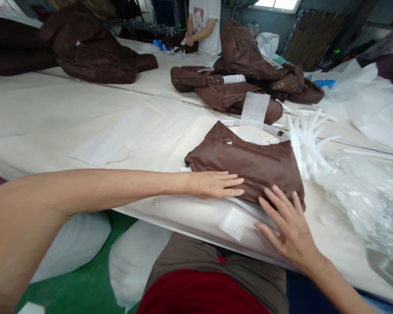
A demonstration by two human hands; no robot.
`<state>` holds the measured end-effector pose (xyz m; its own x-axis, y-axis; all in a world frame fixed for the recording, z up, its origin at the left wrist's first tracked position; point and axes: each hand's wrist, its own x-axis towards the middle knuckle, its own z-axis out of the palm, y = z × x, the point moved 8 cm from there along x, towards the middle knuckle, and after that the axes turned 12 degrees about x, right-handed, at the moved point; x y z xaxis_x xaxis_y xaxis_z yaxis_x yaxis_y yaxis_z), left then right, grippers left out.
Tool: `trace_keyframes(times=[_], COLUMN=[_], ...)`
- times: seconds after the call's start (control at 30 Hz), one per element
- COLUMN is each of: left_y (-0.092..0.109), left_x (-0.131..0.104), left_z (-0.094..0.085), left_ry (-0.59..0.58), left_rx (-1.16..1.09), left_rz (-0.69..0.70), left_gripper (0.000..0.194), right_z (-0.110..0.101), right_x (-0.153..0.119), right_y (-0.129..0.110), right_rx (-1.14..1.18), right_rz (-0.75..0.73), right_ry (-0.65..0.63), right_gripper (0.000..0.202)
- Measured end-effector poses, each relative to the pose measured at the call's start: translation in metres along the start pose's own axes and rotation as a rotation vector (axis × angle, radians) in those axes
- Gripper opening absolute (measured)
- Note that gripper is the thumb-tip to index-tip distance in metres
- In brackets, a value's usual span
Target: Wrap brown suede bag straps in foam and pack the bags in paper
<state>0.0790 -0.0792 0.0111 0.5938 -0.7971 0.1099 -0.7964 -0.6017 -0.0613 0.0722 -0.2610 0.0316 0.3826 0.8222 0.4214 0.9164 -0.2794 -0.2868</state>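
Observation:
A brown leather bag [249, 163] with a zipper across its upper side lies flat on the table in front of me. My left hand [216, 184] rests flat on the bag's lower left part, its fingers stretched out and pointing right. My right hand [284, 222] is spread at the lower right edge of the bag, fingertips over the leather. Neither hand grips anything. A small white paper piece [233, 223] lies near the table's front edge, between the bag and me. A white strap end pokes out behind the bag.
More brown bags [229, 87] are heaped behind, and others [98, 52] stand at the far left. White foam strips [309, 137] and clear plastic bags [356, 196] lie to the right. White sheets [118, 135] are spread on the table [26, 117]. A person [205, 28] stands across the table.

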Motion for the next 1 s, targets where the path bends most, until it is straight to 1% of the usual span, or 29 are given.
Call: trace_keyframes(times=[0.07, 0.1, 0.17, 0.27, 0.33, 0.37, 0.43, 0.5, 0.57, 0.63, 0.7, 0.83, 0.93, 1.0], left_y=[-0.006, -0.010, -0.017, -0.026, -0.031, -0.033, -0.036, -0.037, -0.038, -0.035, -0.031, -0.014, 0.002, 0.010], left_x=[0.006, 0.010, 0.016, 0.024, 0.027, 0.029, 0.032, 0.034, 0.035, 0.035, 0.033, 0.026, 0.016, 0.008], left_z=[-0.001, -0.002, -0.008, -0.020, -0.028, -0.031, -0.038, -0.043, -0.047, -0.045, -0.038, -0.018, -0.004, 0.002], left_ry=[-0.065, -0.105, -0.172, -0.226, -0.248, -0.256, -0.266, -0.267, -0.261, -0.260, -0.265, -0.243, -0.163, -0.060], left_rx=[0.001, -0.005, -0.031, -0.099, -0.146, -0.167, -0.203, -0.231, -0.247, -0.244, -0.209, -0.071, 0.040, 0.122], left_rz=[-0.008, -0.006, 0.006, 0.019, 0.021, 0.022, 0.024, 0.018, 0.009, 0.005, -0.007, -0.029, -0.028, -0.049], left_gripper=[0.067, 0.070, 0.075, 0.079, 0.081, 0.082, 0.082, 0.081, 0.080, 0.080, 0.081, 0.078, 0.068, 0.052], right_z=[0.002, 0.009, 0.032, 0.062, 0.074, 0.078, 0.085, 0.091, 0.095, 0.097, 0.099, 0.101, 0.101, 0.105], right_x=[0.000, 0.000, 0.000, 0.004, 0.010, 0.013, 0.021, 0.029, 0.036, 0.043, 0.047, 0.047, 0.042, 0.039], right_y=[-0.034, -0.047, -0.061, -0.060, -0.055, -0.053, -0.050, -0.049, -0.049, -0.048, -0.049, -0.057, -0.061, -0.061], right_rx=[0.114, 0.162, 0.188, 0.127, 0.095, 0.085, 0.071, 0.062, 0.072, 0.096, 0.112, 0.136, 0.178, 0.191], right_rz=[-0.043, -0.035, 0.062, 0.208, 0.256, 0.265, 0.255, 0.211, 0.162, 0.119, 0.088, 0.034, 0.037, 0.053], right_ry=[0.087, 0.095, 0.085, 0.103, 0.120, 0.117, 0.077, 0.023, 0.005, 0.022, 0.013, -0.094, -0.131, -0.145], right_gripper=[0.057, 0.058, 0.062, 0.077, 0.083, 0.083, 0.076, 0.060, 0.044, 0.037, 0.037, 0.039, 0.039, 0.042])
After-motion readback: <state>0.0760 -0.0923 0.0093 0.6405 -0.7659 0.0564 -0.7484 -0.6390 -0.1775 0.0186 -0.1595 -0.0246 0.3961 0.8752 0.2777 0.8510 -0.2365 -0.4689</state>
